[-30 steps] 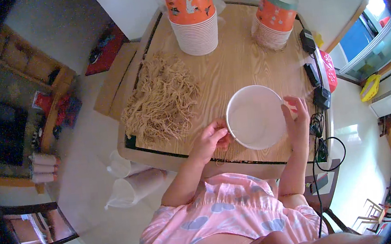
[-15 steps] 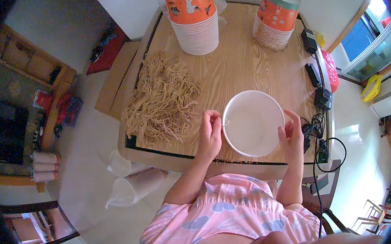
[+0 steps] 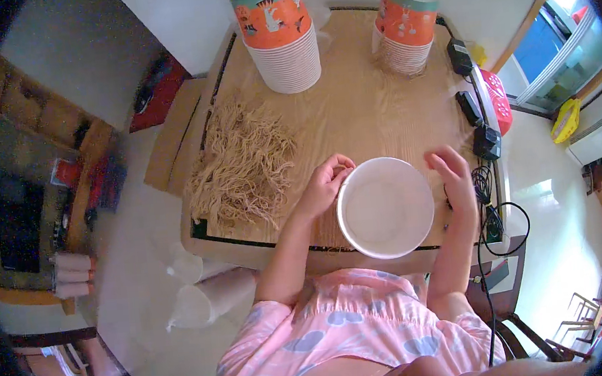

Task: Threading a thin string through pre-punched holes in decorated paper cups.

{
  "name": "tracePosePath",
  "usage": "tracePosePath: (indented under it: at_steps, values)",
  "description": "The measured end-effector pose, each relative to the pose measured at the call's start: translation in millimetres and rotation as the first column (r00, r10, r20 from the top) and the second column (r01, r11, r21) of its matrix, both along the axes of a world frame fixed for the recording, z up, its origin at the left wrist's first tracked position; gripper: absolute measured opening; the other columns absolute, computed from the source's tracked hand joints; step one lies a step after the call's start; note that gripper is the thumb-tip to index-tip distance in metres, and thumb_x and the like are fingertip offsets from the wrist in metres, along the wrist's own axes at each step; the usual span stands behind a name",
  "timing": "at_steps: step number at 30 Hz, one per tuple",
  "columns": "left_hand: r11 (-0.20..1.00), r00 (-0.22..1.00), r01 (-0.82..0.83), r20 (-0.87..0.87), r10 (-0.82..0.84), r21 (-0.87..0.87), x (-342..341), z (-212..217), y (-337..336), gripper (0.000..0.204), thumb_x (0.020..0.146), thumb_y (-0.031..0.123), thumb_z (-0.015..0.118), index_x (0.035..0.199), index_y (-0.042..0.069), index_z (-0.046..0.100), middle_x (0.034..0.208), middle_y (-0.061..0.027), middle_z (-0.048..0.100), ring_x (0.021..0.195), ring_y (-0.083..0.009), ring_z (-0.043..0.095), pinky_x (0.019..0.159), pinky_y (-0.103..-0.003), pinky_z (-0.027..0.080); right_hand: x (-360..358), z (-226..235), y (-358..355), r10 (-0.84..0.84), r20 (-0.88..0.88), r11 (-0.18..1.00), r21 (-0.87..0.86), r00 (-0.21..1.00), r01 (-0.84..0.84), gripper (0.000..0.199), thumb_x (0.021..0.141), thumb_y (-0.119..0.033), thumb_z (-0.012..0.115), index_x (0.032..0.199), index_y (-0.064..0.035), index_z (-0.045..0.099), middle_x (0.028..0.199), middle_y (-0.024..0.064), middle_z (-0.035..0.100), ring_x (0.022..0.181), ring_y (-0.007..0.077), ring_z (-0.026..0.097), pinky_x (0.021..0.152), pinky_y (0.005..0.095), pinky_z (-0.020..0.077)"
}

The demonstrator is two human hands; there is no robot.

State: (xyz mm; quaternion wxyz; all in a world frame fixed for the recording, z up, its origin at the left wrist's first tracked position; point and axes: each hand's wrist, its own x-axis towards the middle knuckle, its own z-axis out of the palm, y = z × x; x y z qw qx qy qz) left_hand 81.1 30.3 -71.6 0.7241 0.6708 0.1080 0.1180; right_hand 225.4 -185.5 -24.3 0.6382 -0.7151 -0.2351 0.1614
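Note:
A white paper bucket (image 3: 385, 209) stands at the table's near edge with its open mouth toward me. My left hand (image 3: 326, 186) is closed at its upper left rim, thumb and fingers pinched there; any cord between them is too small to make out. To the right of the bucket, my right hand (image 3: 454, 174) is raised clear of the rim, fingers stretched and holding nothing visible. On the table's left side lies a loose heap of tan cords (image 3: 245, 164).
A tall stack of orange and green paper buckets (image 3: 283, 61) stands at the back, with a shorter stack (image 3: 407, 25) to its right. Black power adapters (image 3: 487, 141) and cables line the right edge. Wrapped bucket stacks (image 3: 217, 295) lie on the floor at left.
The bucket has shifted slightly nearer to me and left in view. My left hand has moved up along its rim. My right hand has come away from the rim, fingers lifted. The view has also shifted.

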Motion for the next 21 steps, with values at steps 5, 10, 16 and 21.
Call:
tracePosePath:
  at_steps: [5,10,16,21]
  values:
    - [0.996,0.996,0.05,-0.08,-0.044,0.076,7,0,1,0.005,0.089,0.006,0.051,0.093,0.003,0.052,0.077,0.0006,0.055,0.069,-0.0072,0.053,0.062,-0.022,0.045,14,-41,31,0.451,-0.453,0.875,0.05,0.77,-0.482,0.02,0.087,-0.019,0.056,0.086,-0.0004,0.063,0.081,0.0031,0.062,0.074,0.0117,0.058,0.066,0.0242,0.0466]
    - [0.962,0.999,0.009,0.042,-0.021,0.272,4,2,-5,0.006,0.086,0.004,0.053,0.092,0.001,0.053,0.073,-0.0035,0.057,0.066,-0.0084,0.054,0.059,-0.026,0.046,-18,-26,66,0.498,-0.519,0.822,0.029,0.695,-0.568,0.021,0.087,-0.021,0.059,0.087,-0.0002,0.064,0.076,0.0037,0.063,0.068,0.0119,0.058,0.059,0.0255,0.0472]
    - [0.915,1.0,-0.019,0.03,0.008,0.402,-1,22,-12,0.006,0.087,0.005,0.053,0.092,0.002,0.053,0.077,-0.0086,0.06,0.069,-0.0139,0.057,0.061,-0.029,0.047,-25,-10,69,0.497,-0.589,0.823,0.087,0.637,-0.561,0.02,0.085,-0.022,0.061,0.076,-0.004,0.062,0.068,-0.0013,0.06,0.059,0.0067,0.055,0.052,0.0221,0.0427]
    - [0.934,0.994,-0.101,0.078,0.079,0.343,-6,15,-16,0.006,0.086,0.004,0.052,0.091,0.002,0.053,0.073,-0.0097,0.06,0.063,-0.0128,0.057,0.056,-0.029,0.046,-31,-5,72,0.489,-0.555,0.813,0.01,0.673,-0.583,0.019,0.085,-0.022,0.061,0.075,-0.0054,0.061,0.067,-0.0022,0.059,0.058,0.0059,0.053,0.05,0.0218,0.0411]
